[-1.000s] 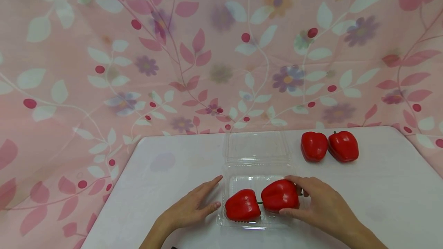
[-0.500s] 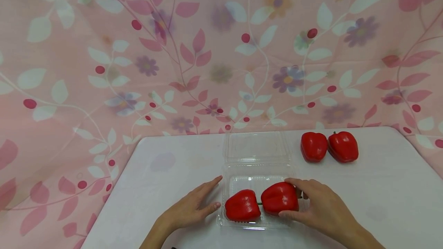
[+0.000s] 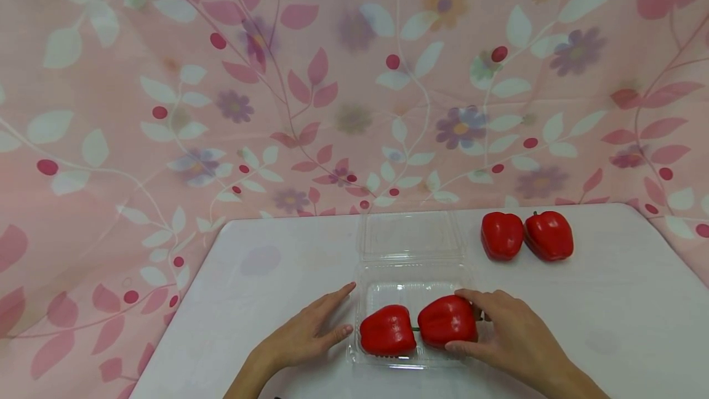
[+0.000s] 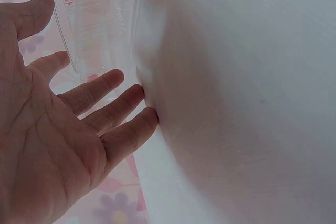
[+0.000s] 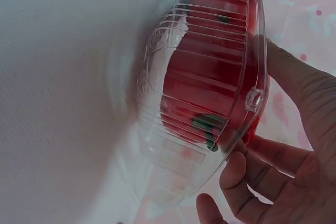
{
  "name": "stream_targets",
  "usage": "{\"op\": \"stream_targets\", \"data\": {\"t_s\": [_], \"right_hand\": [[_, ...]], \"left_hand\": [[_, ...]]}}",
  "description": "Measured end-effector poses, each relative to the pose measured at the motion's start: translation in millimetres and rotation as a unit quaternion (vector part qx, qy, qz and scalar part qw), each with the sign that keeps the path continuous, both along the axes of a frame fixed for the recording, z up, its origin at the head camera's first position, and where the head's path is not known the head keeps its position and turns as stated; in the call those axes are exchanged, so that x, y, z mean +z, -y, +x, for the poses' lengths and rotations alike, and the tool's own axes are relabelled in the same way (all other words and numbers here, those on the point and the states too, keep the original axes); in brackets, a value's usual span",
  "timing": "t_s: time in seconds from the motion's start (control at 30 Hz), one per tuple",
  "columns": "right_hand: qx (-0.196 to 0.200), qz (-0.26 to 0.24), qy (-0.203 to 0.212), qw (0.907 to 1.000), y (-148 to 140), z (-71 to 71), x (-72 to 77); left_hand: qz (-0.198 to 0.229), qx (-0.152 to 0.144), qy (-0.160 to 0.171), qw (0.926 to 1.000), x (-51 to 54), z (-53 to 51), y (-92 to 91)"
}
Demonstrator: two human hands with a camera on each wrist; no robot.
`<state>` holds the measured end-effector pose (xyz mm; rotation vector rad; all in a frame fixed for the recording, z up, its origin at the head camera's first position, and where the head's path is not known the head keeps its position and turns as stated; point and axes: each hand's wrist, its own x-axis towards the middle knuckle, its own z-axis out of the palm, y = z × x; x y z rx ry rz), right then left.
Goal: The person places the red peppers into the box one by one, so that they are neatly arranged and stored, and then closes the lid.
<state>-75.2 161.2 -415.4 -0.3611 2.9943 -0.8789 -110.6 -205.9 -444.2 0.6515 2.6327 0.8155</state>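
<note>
A clear plastic box lies with its lid laid back and holds two red bell peppers side by side in its front part. My right hand grips the right pepper, thumb at the front and fingers behind. Through the ribbed box wall, the right wrist view shows that pepper and its green stem, with my right hand at the rim. Just left of the box, beside the left pepper, my left hand holds nothing, its fingers spread; the left wrist view shows its palm.
Two more red peppers stand close together at the back right of the white table. The open lid reaches towards the table's back edge. Behind hangs a pink floral cloth.
The right pepper has shifted slightly towards the front of the box, together with my right hand. My left hand has stayed in place.
</note>
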Motion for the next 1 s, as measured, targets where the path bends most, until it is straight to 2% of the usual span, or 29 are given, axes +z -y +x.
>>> {"op": "stream_targets", "data": {"t_s": [0.43,0.77,1.0], "right_hand": [[0.002,0.011,0.008,0.9999,1.5,0.1,-5.2],[0.007,0.046,-0.032,0.9984,0.5,-0.8,-8.8],[0.011,0.052,-0.043,0.9977,0.5,-1.5,-9.8]], "left_hand": [[-0.005,0.004,0.004,1.0,-1.7,-0.2,-0.3],[-0.006,0.005,0.005,1.0,-1.4,-0.3,-0.6],[-0.003,0.0,-0.002,1.0,-1.2,-0.7,0.7]]}}
